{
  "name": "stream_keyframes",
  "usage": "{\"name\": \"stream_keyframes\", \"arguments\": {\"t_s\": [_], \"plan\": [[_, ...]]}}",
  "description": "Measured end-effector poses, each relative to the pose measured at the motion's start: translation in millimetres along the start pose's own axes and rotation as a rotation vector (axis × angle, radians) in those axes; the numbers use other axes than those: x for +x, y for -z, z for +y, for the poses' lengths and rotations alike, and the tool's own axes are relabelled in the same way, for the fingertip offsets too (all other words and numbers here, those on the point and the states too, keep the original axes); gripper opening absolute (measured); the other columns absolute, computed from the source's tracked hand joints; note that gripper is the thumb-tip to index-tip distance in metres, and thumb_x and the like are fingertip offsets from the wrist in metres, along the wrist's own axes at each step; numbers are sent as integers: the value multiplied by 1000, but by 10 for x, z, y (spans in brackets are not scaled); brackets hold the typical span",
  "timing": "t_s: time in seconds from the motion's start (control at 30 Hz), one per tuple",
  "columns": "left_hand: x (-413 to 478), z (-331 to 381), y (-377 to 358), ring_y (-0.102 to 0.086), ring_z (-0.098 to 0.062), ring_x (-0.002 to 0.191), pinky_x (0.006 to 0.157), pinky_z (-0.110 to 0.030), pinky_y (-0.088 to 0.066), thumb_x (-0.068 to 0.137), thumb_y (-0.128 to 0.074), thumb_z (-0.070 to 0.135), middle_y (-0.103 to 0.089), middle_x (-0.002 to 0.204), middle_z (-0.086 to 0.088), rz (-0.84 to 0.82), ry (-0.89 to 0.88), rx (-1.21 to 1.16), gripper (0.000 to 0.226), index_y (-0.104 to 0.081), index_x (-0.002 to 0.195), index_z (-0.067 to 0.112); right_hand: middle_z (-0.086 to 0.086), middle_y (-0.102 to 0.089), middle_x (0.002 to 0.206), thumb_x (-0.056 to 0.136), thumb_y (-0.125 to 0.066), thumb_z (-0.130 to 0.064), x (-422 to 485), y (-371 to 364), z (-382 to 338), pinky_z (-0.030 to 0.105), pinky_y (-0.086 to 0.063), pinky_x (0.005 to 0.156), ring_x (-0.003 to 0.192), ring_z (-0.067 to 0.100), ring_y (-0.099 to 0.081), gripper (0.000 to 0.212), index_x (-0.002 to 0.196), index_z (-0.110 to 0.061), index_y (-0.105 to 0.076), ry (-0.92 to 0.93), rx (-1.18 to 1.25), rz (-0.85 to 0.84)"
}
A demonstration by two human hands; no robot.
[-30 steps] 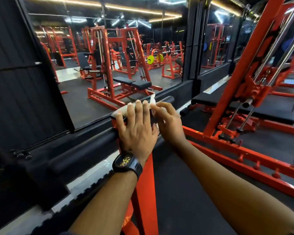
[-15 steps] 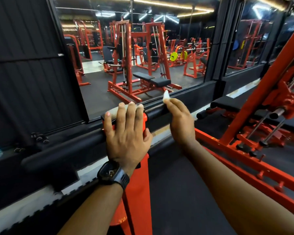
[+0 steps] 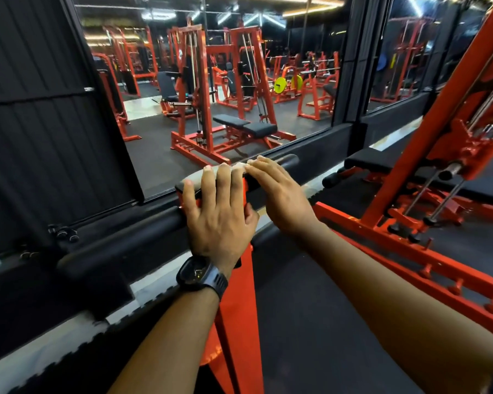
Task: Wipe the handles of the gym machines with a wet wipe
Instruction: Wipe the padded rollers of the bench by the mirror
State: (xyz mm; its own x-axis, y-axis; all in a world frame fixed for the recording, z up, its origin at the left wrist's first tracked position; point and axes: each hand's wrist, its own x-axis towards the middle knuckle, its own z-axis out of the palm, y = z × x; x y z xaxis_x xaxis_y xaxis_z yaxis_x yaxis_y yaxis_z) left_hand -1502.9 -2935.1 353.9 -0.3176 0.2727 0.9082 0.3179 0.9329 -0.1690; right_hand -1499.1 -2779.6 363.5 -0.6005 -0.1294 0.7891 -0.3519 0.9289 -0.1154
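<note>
Pressing: left hand (image 3: 219, 220), fingers (image 3: 224, 183) straight, on wet wipe (image 3: 197, 175) | right hand (image 3: 279, 191): fingers (image 3: 261, 172) extended, touching wipe | handle (image 3: 120, 243): runs lower-left to upper-right

light: dim hall, bright ceiling strips (image 3: 310, 7) at the top
glare: soft streaks around the strips
edges: wide-angle bending, slight blur

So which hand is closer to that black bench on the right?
Right. The right hand lies on the padded bar toward the bench; the left hand rests further left, flat on the wipe.
</note>
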Motion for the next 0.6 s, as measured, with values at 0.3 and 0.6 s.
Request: {"name": "stream_keyframes", "arguments": {"t_s": [0.3,0.6], "plan": [[-26,-7,-56,-38,-29,137,115,-53,-22,85,-56,41,-49,143,-5,2,-21,29,66,-42,144,15,8,-64,131,96,-43,-19,105,-13,-58,40,-50,97,118,30,-54,41,130,-8,-63,-87,-69,65],[18,61,-13,-37,-30,142,118,-53,-11,81,-52,42,-47,146,-6,-22,12,116,66,-44,142,16,12,-57,131,85,-65,-1,55,20,33,38,-47,100,122,32,-47,49,133,-8,-60,-79,-81,6]]}}
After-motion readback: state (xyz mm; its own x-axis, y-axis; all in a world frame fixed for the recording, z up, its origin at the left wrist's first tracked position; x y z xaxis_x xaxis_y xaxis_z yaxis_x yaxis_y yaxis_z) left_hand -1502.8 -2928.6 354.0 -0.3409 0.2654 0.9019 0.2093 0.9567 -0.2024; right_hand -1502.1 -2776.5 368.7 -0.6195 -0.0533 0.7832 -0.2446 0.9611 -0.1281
